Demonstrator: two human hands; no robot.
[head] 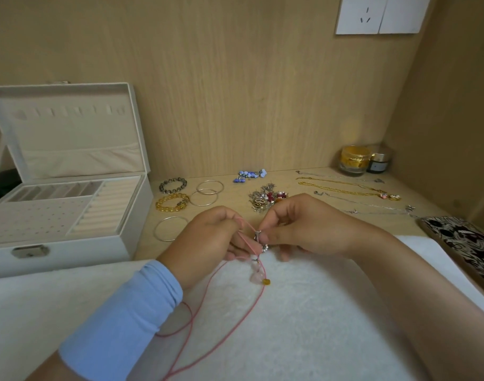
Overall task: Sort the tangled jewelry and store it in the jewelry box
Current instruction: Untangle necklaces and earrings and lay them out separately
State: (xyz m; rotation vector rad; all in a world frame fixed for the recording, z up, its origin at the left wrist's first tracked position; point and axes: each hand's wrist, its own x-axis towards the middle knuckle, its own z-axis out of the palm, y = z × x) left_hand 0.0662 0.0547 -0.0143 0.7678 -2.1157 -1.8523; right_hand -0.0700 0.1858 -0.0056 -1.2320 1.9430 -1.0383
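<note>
Light wood desk (235, 198) in a wood-panelled nook, with a white wall socket (357, 15) high at right and two jars (355, 160) in the far corner. Open white jewelry box (70, 258) at left. Over a white cloth (317, 325), left hand (208, 237) and right hand (304, 229), both pinching a pink cord necklace (256, 276) caught on a small silver piece (258, 237). Behind, laid out: bracelets (172, 186), bangles (209, 187), earrings (268, 200), chains (342, 188).

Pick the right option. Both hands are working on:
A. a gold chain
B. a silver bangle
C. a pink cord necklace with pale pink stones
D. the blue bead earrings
C: the left hand and the right hand both pinch the pink cord necklace just above its stones, while the gold chain lies on the desk behind them, apart from both hands.
</note>
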